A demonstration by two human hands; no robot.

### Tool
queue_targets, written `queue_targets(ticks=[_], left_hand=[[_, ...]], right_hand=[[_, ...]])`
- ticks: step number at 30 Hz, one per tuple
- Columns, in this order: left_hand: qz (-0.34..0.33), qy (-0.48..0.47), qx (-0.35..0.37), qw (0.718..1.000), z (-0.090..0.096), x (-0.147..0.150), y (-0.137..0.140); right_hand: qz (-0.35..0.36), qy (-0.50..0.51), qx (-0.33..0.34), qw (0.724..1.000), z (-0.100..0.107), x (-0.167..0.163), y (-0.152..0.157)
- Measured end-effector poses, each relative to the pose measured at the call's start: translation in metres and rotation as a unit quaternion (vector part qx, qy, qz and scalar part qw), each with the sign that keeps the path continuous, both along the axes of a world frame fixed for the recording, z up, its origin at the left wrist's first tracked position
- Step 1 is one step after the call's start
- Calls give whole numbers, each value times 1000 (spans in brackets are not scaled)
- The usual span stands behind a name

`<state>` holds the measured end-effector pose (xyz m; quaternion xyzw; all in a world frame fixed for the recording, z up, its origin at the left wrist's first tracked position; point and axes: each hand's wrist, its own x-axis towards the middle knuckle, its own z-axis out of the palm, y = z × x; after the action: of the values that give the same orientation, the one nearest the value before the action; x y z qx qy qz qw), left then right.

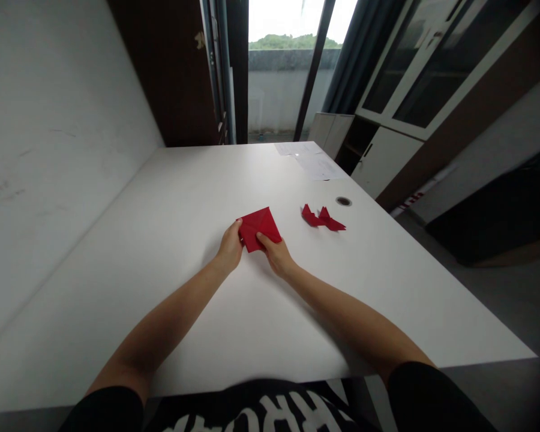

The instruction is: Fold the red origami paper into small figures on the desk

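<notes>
A folded sheet of red paper with crease lines is held up just over the white table, tilted toward me. My left hand is closed on its left edge, thumb near the upper left corner. My right hand grips the lower right part, its thumb lying on the front face and the other fingers hidden behind the paper. To the right of my hands, two red folded paper figures with pointed tips rest close together on the table.
The white table meets a wall on the left. Printed sheets lie at its far right end, and a round cable hole sits near the right edge. Beyond stand a cabinet and a window.
</notes>
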<state>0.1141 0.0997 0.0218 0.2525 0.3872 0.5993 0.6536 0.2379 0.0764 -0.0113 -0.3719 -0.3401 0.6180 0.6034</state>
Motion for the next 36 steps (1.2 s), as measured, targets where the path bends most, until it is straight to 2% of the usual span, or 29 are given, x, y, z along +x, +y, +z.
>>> queue_targets(ticks=[4,10,17,23,26,31,36], left_hand=[[-9,45,36,998,3,-10,-1],[-17,108,105,988,-3,-15,-5],[-28,150,117,981,-7,-18,-5],[-67,201,119,970,-3,-27,-1],[-87,249,138,955,0,-30,0],[-108,275,156,943,0,-32,1],[-98,256,145,951,4,-34,-1]], right_hand=[[-7,-2,10,1000,1,5,4],[19,7,29,999,2,9,2],[49,20,30,998,2,13,3],[-7,-75,51,996,-3,21,9],[-3,-121,63,991,0,25,9],[6,-95,56,994,1,27,11],[-15,-118,58,991,-1,29,14]])
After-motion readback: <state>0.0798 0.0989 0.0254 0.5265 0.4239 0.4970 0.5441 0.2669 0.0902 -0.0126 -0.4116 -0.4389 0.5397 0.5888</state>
